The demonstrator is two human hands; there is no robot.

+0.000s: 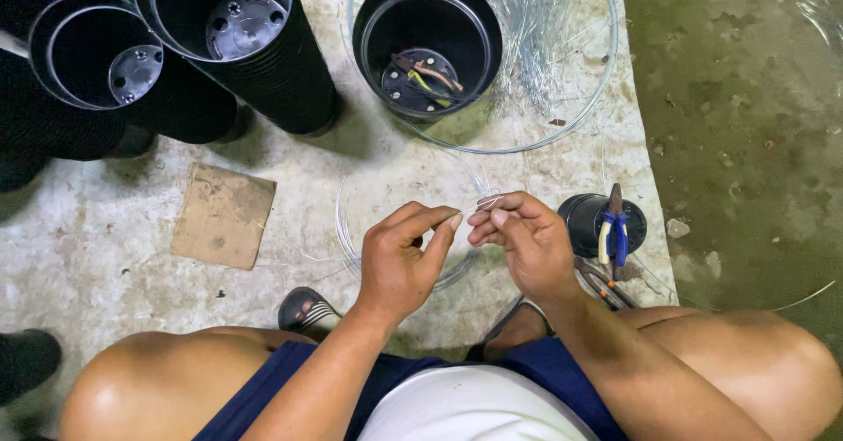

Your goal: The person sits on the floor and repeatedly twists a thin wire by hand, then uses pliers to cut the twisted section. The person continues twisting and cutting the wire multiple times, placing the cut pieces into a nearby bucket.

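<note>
Pinching a thin clear wire (479,202) between thumb and fingertips, the left hand (399,261) and right hand (525,241) met fingertip to fingertip, both closed on the strand so it stayed taut and easy to work. A loose coil of the same wire (351,230) lay just beneath and beyond the left hand (within easy reach). Blue-handled pliers (613,230) rested on a small black pot (584,221) just right of the right hand, and an open black pot (428,41) stood well beyond both hands.
</note>
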